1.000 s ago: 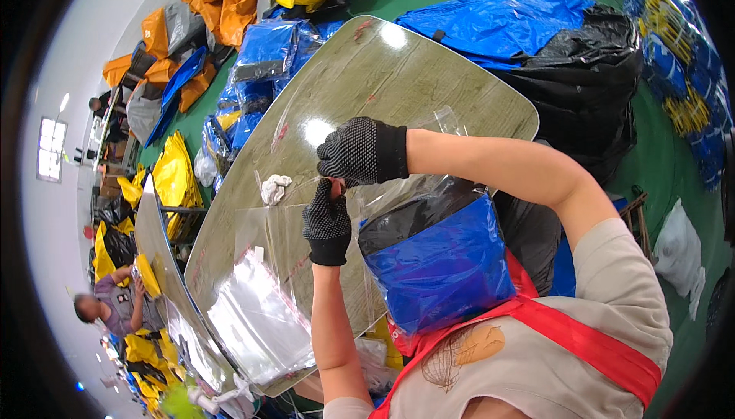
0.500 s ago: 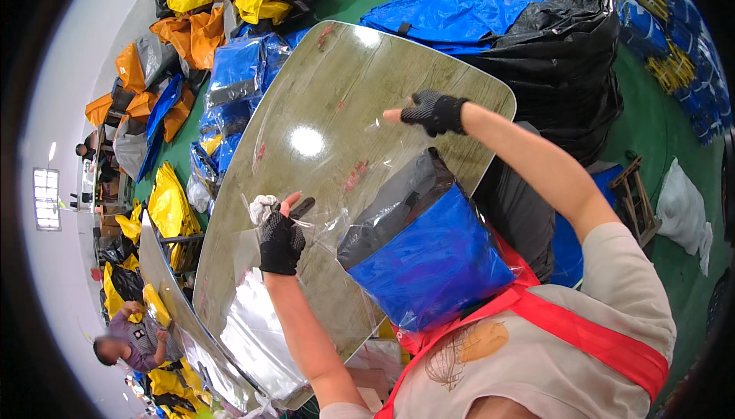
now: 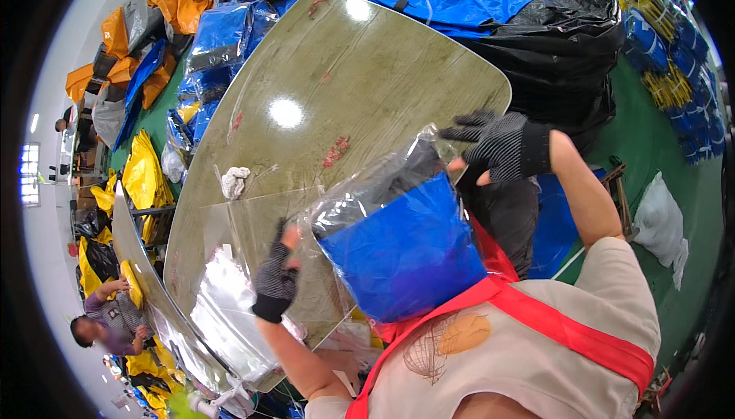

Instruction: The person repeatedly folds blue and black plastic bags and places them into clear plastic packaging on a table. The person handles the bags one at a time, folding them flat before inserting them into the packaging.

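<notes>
A folded blue and black sheet bundle [image 3: 402, 247] in a clear plastic bag leans against my front at the near table edge. My right hand [image 3: 501, 147], in a black dotted glove with bare fingertips, is beside the bundle's upper right corner, fingers spread and holding nothing. At the left corner is my left hand [image 3: 279, 275], gloved alike, its fingers stretched upward and somewhat blurred. Whether it touches the clear plastic I cannot tell. A small crumpled white cloth [image 3: 235, 182] lies on the table beyond that hand. Clear plastic sheets [image 3: 230, 304] lie flat to its left.
The wood-patterned table [image 3: 367, 59] has red marks. Beyond it lies a blue and black sheet pile [image 3: 536, 44]; wrapped blue packs [image 3: 218, 44] stand left. A white sack [image 3: 660, 216] and wooden stool [image 3: 616, 189] are at right. Another person [image 3: 115, 315] works at far left.
My right hand has come back toward the bundle's upper corner. My left hand has dropped nearer, away from the white cloth, which now shows whole on the table. The view has shifted slightly.
</notes>
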A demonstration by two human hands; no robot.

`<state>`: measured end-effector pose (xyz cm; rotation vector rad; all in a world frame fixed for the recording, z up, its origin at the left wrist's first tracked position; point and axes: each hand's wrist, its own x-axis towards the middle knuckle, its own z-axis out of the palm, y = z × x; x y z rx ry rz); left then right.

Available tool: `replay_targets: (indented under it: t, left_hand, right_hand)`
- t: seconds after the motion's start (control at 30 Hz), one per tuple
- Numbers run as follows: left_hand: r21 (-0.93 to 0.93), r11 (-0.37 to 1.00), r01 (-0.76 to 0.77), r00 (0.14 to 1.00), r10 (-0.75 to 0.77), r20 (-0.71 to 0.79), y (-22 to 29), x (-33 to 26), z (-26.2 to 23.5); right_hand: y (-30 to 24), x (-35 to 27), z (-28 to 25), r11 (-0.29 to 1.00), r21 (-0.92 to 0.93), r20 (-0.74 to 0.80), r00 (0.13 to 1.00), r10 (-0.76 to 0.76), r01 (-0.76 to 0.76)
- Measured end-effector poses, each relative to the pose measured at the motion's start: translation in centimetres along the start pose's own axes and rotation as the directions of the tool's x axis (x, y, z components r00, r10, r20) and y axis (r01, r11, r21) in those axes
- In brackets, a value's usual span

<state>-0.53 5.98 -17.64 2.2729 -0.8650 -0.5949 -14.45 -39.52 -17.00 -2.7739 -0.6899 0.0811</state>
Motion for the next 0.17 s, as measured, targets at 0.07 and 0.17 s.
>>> replay_targets:
  t: [0.07, 0.17]
  left_hand:
    - [0.198, 0.969, 0.149, 0.95, -0.085, -0.299, 2.5, 1.9, -2.0]
    - [0.386, 0.886, -0.257, 0.824, 0.409, -0.392, 8.7, 8.1, 0.6]
  right_hand:
    - [-1.4, 2.4, -2.2, 0.929, 0.103, 0.026, 0.935, 0.354, -0.354]
    - [-4.4, 9.0, -0.3, 0.931, 0.319, -0.498, 0.867, 0.008, 0.175]
